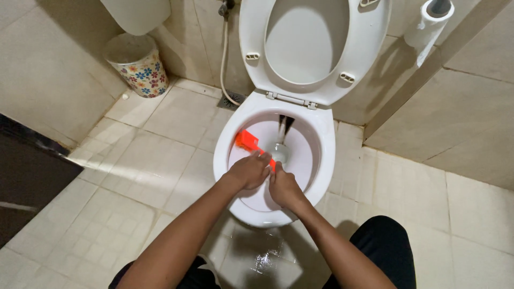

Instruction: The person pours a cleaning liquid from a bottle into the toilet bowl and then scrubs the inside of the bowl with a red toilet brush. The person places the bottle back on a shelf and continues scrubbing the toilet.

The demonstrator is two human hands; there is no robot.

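Pale square floor tiles (160, 160), wet and glossy just below the hands, spread around a white glazed toilet (326, 144) with its oval seat and lid (316, 48) tipped up beyond them. Well off to the left stands a round flower-patterned bin (140, 67); up to the right hangs a paper roll (428, 24). Both hands are closed on an orange brush (247, 141) over the bowl, left hand (249, 171) ahead, right hand (284, 188) just behind. Its long axis runs up-left from them, head nearer the left hand.
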